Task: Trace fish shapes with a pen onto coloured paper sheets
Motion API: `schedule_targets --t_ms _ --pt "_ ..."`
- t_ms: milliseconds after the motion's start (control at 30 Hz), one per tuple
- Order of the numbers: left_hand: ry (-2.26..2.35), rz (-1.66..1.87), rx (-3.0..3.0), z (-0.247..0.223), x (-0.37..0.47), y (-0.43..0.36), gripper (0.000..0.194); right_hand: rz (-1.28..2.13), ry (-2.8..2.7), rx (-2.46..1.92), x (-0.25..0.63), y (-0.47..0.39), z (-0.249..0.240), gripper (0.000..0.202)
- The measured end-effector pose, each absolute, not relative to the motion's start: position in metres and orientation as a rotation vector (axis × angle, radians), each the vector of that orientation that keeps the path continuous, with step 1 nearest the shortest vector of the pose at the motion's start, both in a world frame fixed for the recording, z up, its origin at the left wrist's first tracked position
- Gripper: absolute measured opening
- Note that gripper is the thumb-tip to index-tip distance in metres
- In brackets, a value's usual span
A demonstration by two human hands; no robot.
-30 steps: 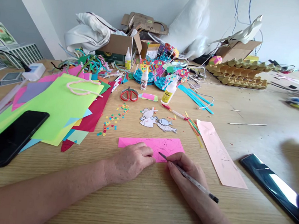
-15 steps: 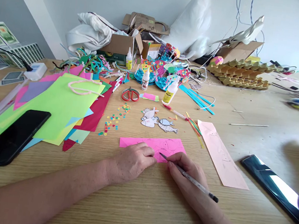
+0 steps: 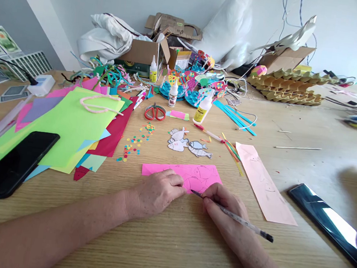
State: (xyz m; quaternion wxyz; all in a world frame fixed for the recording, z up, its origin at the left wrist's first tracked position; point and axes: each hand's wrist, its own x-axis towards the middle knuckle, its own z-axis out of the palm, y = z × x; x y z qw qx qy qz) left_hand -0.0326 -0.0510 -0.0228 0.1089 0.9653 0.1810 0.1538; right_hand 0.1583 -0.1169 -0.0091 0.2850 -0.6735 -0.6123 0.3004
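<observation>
A bright pink strip of paper (image 3: 208, 172) lies on the table before me, with fish outlines drawn on it. Fingers bent and together, my left hand (image 3: 159, 192) presses on its lower left part and hides some of it. My right hand (image 3: 227, 204) is closed around a clear pen (image 3: 242, 221) with a black end cap. The pen's tip touches the pink strip near its lower edge, just right of my left fingertips. Beyond the strip lie several cut-out paper fish (image 3: 190, 144). A pale pink strip (image 3: 254, 177) with pencil-like lines is to the right.
Coloured sheets (image 3: 66, 125) and a black phone (image 3: 14, 162) are at left, a dark glossy device (image 3: 329, 224) at right. Red-handled scissors (image 3: 155, 112), a glue bottle (image 3: 203, 109) and paper dots (image 3: 132, 146) lie ahead. Boxes (image 3: 142, 54) and egg trays (image 3: 287, 88) stand behind.
The pen tip has moved slightly down and right on the pink strip, and the pen leans lower. My right hand has shifted a little right; my left hand stays in place.
</observation>
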Motion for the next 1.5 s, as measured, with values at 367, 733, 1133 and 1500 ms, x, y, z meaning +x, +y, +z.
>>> schedule_targets --t_ms 367,733,1133,1500 --pt "0.543 0.433 2.852 -0.027 -0.032 -0.05 0.019 0.812 -1.65 -1.745 0.16 -0.114 -0.02 0.012" --pt "0.553 0.414 2.842 -0.021 -0.032 -0.051 0.017 0.78 -1.676 -1.777 0.159 -0.115 -0.016 0.011" --pt "0.542 0.416 2.823 -0.022 -0.033 -0.051 0.019 0.802 -1.614 -1.805 0.156 -0.116 -0.008 0.007" --pt "0.539 0.416 2.808 -0.022 -0.033 -0.05 0.018 0.823 -1.61 -1.801 0.156 -0.116 -0.006 0.008"
